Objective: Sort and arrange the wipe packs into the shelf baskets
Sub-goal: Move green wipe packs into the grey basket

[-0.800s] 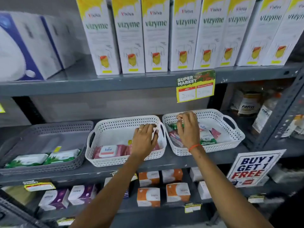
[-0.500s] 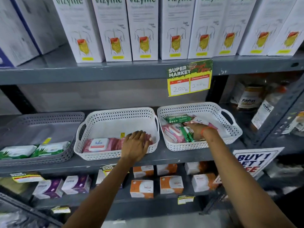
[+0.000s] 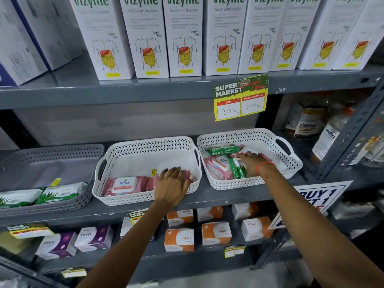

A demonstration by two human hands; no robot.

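Left hand [image 3: 172, 185] lies spread flat on the pink packs [image 3: 133, 185] in the middle basket [image 3: 145, 199], while right hand [image 3: 250, 163], nearer the mixed basket [image 3: 259, 182], presses loosely open onto a pack beneath, green packs [image 3: 236, 169] just leftward.

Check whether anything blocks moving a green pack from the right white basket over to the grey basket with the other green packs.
Judging from the head view, the middle white basket sits between the right white basket and the grey basket, with the left hand resting in it. The green pack would have to be lifted over both.
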